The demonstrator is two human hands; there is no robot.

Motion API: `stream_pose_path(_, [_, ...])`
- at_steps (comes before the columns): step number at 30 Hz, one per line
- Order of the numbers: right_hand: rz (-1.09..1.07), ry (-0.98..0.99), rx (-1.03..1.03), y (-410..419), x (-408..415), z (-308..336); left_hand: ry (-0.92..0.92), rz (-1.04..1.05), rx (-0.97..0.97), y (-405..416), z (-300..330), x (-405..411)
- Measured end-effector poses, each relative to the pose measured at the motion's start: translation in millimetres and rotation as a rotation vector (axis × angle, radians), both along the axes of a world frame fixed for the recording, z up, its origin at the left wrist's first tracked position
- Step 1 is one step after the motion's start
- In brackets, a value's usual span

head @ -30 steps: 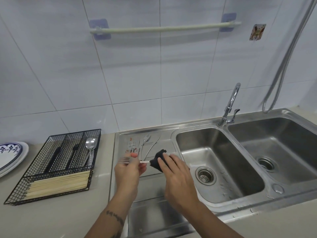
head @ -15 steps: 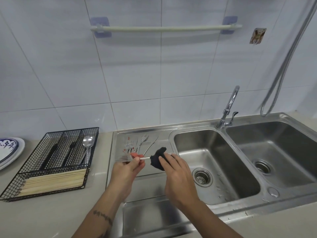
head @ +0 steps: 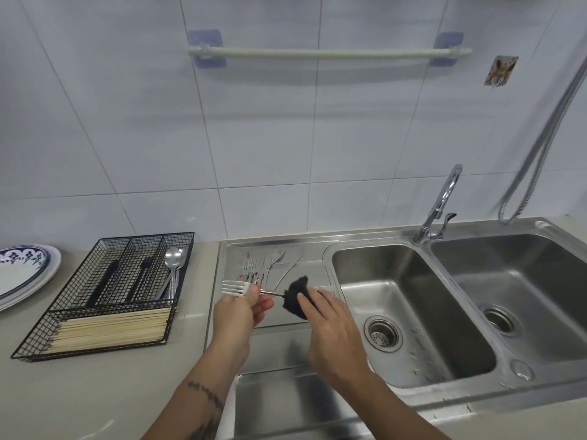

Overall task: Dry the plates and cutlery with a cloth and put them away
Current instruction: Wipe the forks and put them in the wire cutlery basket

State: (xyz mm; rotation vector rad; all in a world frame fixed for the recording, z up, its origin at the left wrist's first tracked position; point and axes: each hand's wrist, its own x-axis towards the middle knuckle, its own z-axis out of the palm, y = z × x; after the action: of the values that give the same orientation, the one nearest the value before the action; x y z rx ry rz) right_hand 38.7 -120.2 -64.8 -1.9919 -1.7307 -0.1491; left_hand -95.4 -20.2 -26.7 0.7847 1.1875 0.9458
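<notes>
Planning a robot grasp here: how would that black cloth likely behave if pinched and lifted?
The black cloth is bunched round the fork handle under the right hand, so it is probably floppy and would droop. It looks small and thin, likely light. Its dull, fuzzy surface suggests it would not slip easily.

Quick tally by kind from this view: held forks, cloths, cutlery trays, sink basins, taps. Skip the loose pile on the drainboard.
fork, pinched by the left hand: 1
cloth, gripped by the right hand: 1
cutlery tray: 1
sink basins: 2
tap: 1
Total: 6
</notes>
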Motion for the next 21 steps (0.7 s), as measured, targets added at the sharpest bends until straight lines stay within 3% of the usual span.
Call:
stream_pose_path(7, [0.136, -0.027, 0.033, 21.7, -30.4, 4.6, 0.046, 0.043, -0.034, 4.4, -1.5, -3.8])
stream_pose_path(12, [0.108, -0.112, -0.087, 33.3, -14.7, -4.8, 0.086, 0.16, -0.016, 27.4, -16.1, -31.2])
stream_pose_path(18, [0.16, -0.177, -0.137, 77.3, -21.7, -3.9, -0.066, 0.268, -0.117, 74.2, -19.5, -65.7])
stream_pose_path(21, [0.183, -0.174, -0.091, 106.6, -30.5, -4.2, 0.058, 0.252, -0.094, 110.4, -22.2, -87.1])
